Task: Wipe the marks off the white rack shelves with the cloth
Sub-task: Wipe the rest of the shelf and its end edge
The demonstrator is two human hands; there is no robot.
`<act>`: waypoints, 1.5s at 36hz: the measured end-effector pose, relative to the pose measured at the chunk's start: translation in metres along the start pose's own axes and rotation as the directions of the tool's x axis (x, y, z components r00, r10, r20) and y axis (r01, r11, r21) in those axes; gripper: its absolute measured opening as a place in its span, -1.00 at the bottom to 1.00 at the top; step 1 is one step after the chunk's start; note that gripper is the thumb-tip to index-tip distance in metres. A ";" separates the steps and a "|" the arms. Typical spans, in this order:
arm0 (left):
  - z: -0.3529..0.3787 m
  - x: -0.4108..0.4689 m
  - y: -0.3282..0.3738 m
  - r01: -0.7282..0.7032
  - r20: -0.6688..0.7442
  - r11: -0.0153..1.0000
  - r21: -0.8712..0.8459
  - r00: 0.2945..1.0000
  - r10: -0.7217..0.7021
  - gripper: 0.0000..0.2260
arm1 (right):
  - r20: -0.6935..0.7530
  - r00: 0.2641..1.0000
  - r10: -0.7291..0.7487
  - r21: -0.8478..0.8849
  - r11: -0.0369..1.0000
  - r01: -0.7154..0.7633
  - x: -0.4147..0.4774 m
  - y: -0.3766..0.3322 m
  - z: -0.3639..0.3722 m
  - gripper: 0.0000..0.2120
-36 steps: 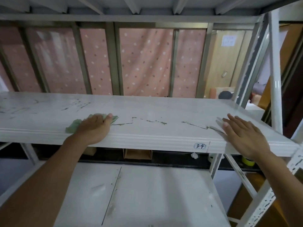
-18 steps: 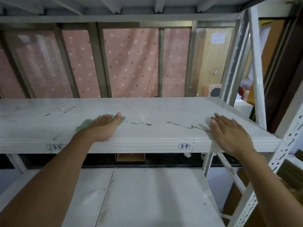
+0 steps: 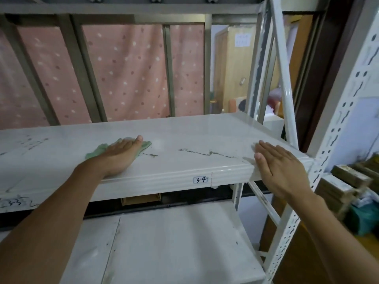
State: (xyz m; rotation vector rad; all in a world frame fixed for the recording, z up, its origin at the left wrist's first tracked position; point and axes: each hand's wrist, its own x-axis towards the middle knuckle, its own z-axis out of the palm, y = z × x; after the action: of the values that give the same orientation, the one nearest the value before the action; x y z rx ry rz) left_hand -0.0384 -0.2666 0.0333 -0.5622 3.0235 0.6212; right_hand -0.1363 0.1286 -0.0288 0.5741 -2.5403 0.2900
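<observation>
A white rack shelf (image 3: 184, 130) runs across the middle of the view, with dark scribbled marks (image 3: 207, 153) near its front edge and fainter ones (image 3: 32, 141) at the left. My left hand (image 3: 121, 154) lies flat on a green cloth (image 3: 98, 149), pressing it onto the shelf just left of a short mark (image 3: 151, 155). The cloth shows on both sides of the hand. My right hand (image 3: 281, 167) rests flat and spread on the shelf's front right corner, holding nothing.
A lower white shelf (image 3: 174, 238) lies beneath, with a seam and small specks. White perforated uprights (image 3: 336, 140) stand at the right. A label reading 3-4 (image 3: 200, 179) is on the front lip. Pink dotted curtain (image 3: 127, 74) hangs behind. Boxes (image 3: 344, 185) sit at the right.
My left hand has slid the cloth rightwards along the shelf, and the marks it passed over are gone. The view has shifted right. My right hand stays on the corner.
</observation>
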 end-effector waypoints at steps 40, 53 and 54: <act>0.059 0.012 0.168 -0.340 0.240 0.940 0.021 0.915 0.325 -0.27 | -0.279 0.957 0.081 0.005 0.997 -0.083 -0.002 0.040 0.021 -0.50; 0.083 0.003 0.187 -0.532 0.266 0.846 -0.046 0.809 0.524 -0.30 | -0.367 0.924 0.104 0.143 0.988 -0.055 0.000 0.039 0.021 -0.50; 0.085 0.004 0.186 -0.546 0.264 0.836 -0.047 0.801 0.538 -0.28 | -0.368 0.925 0.099 0.143 0.989 -0.049 0.000 0.040 0.021 -0.50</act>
State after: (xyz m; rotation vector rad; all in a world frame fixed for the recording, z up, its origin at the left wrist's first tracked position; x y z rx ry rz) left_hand -0.1118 -0.0764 0.0257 0.3945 2.9006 0.5908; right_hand -0.1636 0.1574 -0.0505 0.4229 -2.1853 0.5433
